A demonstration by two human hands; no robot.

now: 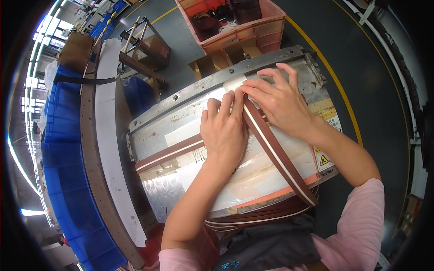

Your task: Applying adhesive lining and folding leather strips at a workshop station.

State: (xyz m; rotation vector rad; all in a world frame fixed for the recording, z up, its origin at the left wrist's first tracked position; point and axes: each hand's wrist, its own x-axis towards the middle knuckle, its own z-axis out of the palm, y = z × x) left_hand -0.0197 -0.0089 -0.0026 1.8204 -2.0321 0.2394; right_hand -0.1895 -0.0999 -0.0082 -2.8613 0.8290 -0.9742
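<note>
A maroon webbing strap with a white central stripe runs across a worn metal machine top. One length goes left from under my left hand; another slants down to the near edge, where more strap lies in folds against my apron. My left hand's fingers are bent and closed at the strap, with the tips near the far side. Beside it, my right hand pinches the strap between thumb and index finger, other fingers raised. The fingers hide the bit of strap between them.
Left of the machine stand a long white-topped ledge and blue bins. Beyond the far edge are an open cardboard box and a pink crate with dark items. A warning label is on the right end.
</note>
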